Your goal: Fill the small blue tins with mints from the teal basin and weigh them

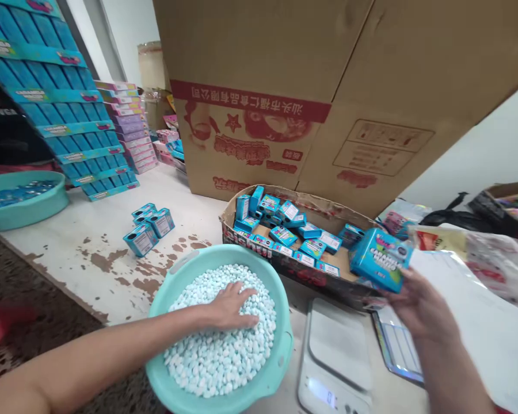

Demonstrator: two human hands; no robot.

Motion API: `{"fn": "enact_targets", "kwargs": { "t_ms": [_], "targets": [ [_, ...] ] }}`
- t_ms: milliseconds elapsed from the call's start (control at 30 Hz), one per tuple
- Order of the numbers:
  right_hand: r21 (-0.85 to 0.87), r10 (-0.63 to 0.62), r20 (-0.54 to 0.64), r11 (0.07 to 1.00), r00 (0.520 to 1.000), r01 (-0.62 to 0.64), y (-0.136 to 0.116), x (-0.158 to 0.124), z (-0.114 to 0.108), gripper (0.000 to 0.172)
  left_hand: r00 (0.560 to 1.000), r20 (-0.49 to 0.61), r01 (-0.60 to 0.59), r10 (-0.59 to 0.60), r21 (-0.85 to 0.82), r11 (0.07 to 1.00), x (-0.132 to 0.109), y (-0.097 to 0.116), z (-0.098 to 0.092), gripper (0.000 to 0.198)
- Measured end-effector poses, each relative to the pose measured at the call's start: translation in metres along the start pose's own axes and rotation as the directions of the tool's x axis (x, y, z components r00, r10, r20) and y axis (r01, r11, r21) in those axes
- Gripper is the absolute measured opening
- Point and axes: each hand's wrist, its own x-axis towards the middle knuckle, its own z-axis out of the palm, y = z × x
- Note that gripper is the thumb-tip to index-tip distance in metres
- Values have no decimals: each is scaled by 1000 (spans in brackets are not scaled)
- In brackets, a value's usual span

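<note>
My left hand lies palm down with the fingers spread, pressed into the heap of pale blue candies that fills the teal basin at my 6 o'clock. My right hand, out at 3 o'clock, pinches a blue box by its lower edge between thumb and fingers and holds it tilted in the air over the right end of the cardboard tray. That tray sits at 1 o'clock from the basin, just beside its rim, and holds a loose jumble of small blue packs. A white scale rests at the basin's 3 o'clock, between it and my right forearm. A cluster of packs stands on the worn white surface at 10 o'clock from the basin, well apart from it. A big brown carton stands behind the tray at 12 o'clock
</note>
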Motion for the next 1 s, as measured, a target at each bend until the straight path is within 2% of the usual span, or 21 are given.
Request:
{"fn": "enact_targets", "kwargs": {
  "t_ms": [33, 67, 133, 200, 267, 400, 500, 600, 633, 667, 733, 767, 833, 867, 933, 1000],
  "targets": [
    [149, 189, 12, 971, 982, -189, -5, -24, 10, 31, 1000, -15, -20, 21, 40, 999, -2, 5, 6, 78],
    [269, 340, 17, 904, 940, -332, -9, -48, 21, 36, 999, -30, -38, 41, 90, 995, -5, 11, 12, 73],
    [405, 477, 80, 787, 875, -466, -12, -87, 47, 44, 995, -56, -74, 87, 194, 978, -13, 19, 18, 57],
    [437, 479, 172, 746, 861, -503, -11, -116, 67, 49, 987, -79, -110, 138, 291, 950, -23, 25, 21, 42],
    [436, 434, 216, 758, 874, -485, -9, -133, 78, 49, 984, -92, -110, 152, 357, 927, -32, 27, 20, 31],
    [408, 363, 211, 811, 908, -419, -11, -146, 78, 48, 983, -147, -52, 108, 344, 938, -43, 21, 15, 20],
    [392, 353, 204, 825, 913, -406, -16, -148, 72, 49, 970, -231, -33, 77, 189, 981, -45, 13, 9, 15],
    [434, 410, 169, 786, 896, -441, -16, -148, 67, 48, 956, -288, 11, -62, -176, 984, -46, 10, 3, 11],
    [466, 447, 148, 755, 882, -461, -15, -148, 65, 48, 949, -283, 28, -136, -354, 935, -46, 10, 1, 10],
    [501, 485, 127, 721, 865, -479, -13, -148, 64, 49, 941, -261, 41, -215, -541, 840, -48, 10, -1, 12],
    [548, 544, 85, 674, 835, -495, -10, -148, 63, 53, 911, -183, 41, -370, -852, 522, -51, 12, -5, 21],
    [551, 554, 61, 675, 830, -491, -10, -147, 64, 56, 896, -134, 20, -423, -941, 339, -53, 13, -6, 24],
    [506, 540, 38, 715, 841, -482, -12, -146, 72, 62, 876, -40, -31, -481, -999, 26, -55, 17, -8, 28],
    [464, 525, 39, 744, 850, -481, -15, -146, 80, 65, 868, -7, -57, -496, -995, -85, -56, 19, -9, 28],
    [344, 478, 79, 811, 875, -474, -23, -148, 102, 67, 855, 21, -112, -518, -968, -224, -55, 24, -6, 27],
    [192, 391, 171, 887, 905, -419, -33, -152, 130, 63, 831, -1, -186, -556, -943, -277, -52, 30, -2, 26]
  ]
}}
